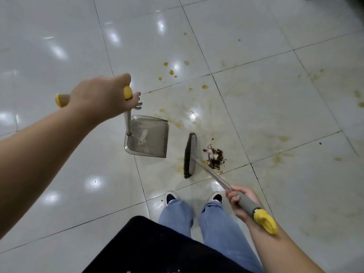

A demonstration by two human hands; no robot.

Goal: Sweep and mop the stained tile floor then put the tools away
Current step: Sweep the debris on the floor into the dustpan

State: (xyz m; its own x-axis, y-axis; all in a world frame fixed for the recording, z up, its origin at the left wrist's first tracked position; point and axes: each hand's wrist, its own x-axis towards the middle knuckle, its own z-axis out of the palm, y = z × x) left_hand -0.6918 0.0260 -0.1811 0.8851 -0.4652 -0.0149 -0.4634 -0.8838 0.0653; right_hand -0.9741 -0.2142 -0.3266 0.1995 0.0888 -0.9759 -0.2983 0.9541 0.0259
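Observation:
My left hand [102,95] grips the yellow-ended handle of a grey long-handled dustpan [149,138], whose pan rests on the white tile floor [275,107] with its mouth facing right. My right hand [239,201] grips the grey foam handle of a broom [190,154]. The broom's brown-bristled head stands on the floor between the dustpan and a small pile of dark debris [215,156], just left of the pile. Yellow-brown stains [177,123] spread over the tiles ahead and to the right.
My feet in dark shoes [171,198] stand just behind the broom, with blue trousers and a dark top below. Scattered yellow drops [171,71] lie further ahead. Glossy white tiles extend to the left, without stains.

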